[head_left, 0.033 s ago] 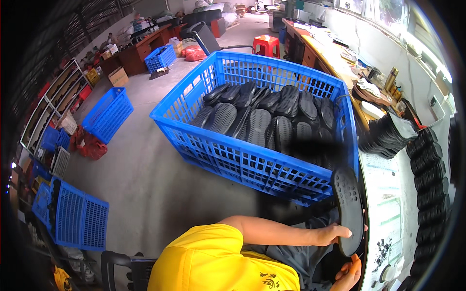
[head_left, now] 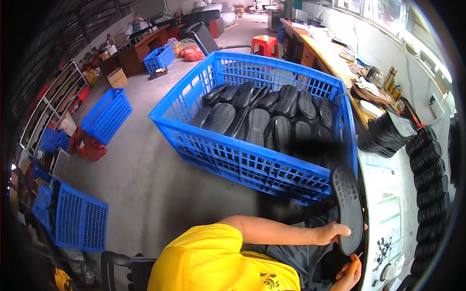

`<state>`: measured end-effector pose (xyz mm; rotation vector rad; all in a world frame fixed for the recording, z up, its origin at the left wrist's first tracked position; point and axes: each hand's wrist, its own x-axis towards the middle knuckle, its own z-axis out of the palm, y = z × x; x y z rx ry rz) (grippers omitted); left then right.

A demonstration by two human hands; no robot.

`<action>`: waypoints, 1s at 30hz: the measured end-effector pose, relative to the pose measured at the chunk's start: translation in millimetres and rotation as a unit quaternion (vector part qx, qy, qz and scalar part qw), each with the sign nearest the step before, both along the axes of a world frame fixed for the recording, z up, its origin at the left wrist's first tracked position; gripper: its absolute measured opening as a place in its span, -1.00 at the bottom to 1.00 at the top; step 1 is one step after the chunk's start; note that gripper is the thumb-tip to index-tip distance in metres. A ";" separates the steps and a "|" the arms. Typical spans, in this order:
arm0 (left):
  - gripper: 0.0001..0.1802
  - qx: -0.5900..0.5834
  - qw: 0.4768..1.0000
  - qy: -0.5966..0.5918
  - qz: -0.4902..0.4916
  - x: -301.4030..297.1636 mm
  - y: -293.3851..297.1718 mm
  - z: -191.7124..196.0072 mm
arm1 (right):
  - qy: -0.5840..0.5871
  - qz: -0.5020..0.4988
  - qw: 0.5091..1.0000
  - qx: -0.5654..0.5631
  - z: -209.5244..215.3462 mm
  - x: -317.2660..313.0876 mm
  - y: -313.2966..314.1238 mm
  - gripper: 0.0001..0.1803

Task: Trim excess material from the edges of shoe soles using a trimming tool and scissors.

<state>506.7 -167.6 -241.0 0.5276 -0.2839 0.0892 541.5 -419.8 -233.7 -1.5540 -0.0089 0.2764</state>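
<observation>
My left hand (head_left: 335,234) grips a black shoe sole (head_left: 348,206) near its lower end, thumb on the upper face and fingers partly hidden behind. The sole stands lengthwise beside the table edge, with small round bumps across its far half. Just below the sole's near end is my right hand (head_left: 346,277), its fingers curled together. A small thin pale tip shows at these fingers; what it belongs to is too small to tell. Ahead of both hands, a big blue plastic crate (head_left: 252,155) holds many black soles (head_left: 257,127).
Along the right runs a white-topped table (head_left: 383,208) with black scraps (head_left: 383,250). On it stand a stack of black soles (head_left: 388,136) and a long row of them (head_left: 429,194). Smaller blue crates (head_left: 108,116) sit on the floor at left. A red stool (head_left: 265,46) stands farther back.
My right hand's fingers have shifted slightly, and the pale tip beside them now shows more clearly. The sole and my left hand have barely moved.
</observation>
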 end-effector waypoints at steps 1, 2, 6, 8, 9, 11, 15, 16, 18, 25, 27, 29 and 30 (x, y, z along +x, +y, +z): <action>-0.05 -0.002 1.000 0.002 -0.017 1.5 -2.2 -1.7 | -0.048 0.012 0.995 -0.082 -7.9 -3.5 -16.7 -0.55; -0.21 -0.002 1.000 0.002 0.021 4.4 -4.9 -8.1 | -0.042 0.018 0.992 -0.116 -15.1 -7.6 -32.1 -0.53; -0.25 -0.054 0.996 0.071 0.019 5.4 18.8 -11.9 | -0.022 0.010 0.993 -0.116 39.6 -34.9 25.9 -0.77; -0.13 -0.079 0.986 0.149 -0.005 3.1 39.0 -10.2 | -0.010 0.007 0.992 -0.129 56.3 -41.9 45.4 -0.75; -0.08 -0.085 0.978 0.191 -0.013 0.2 46.7 -5.7 | -0.007 0.013 0.992 -0.127 61.1 -43.3 48.0 -0.77; -0.08 -0.012 0.996 0.085 -0.035 -4.3 42.3 46.2 | -0.033 0.030 0.989 -0.144 61.0 -46.9 40.3 -0.78; -0.02 0.013 0.992 0.118 -0.048 -6.3 21.6 53.2 | -0.019 0.003 0.991 -0.131 69.1 -54.4 20.1 -0.80; -0.04 0.014 0.991 0.123 -0.043 -5.9 15.5 50.8 | -0.009 -0.002 0.993 -0.120 68.3 -56.3 14.3 -0.81; -0.06 0.022 0.991 0.128 -0.043 -6.6 4.7 47.6 | 0.001 -0.011 0.995 -0.103 68.3 -59.3 4.5 -0.82; -0.11 -0.018 0.967 0.228 -0.115 -10.6 -6.3 28.2 | -0.080 -0.007 0.990 -0.113 70.9 -72.9 -8.6 -0.80; -0.12 -0.020 0.961 0.247 -0.125 -10.3 -7.0 24.1 | -0.124 -0.003 0.985 -0.120 63.2 -73.0 -9.6 -0.78; -0.15 -0.001 0.955 0.278 -0.107 -10.6 -7.8 21.3 | -0.170 -0.014 0.975 -0.144 57.3 -72.7 -9.5 -0.75; -0.15 -0.001 0.954 0.280 -0.109 -10.2 -6.9 18.7 | -0.168 -0.015 0.975 -0.145 56.4 -72.3 -10.1 -0.75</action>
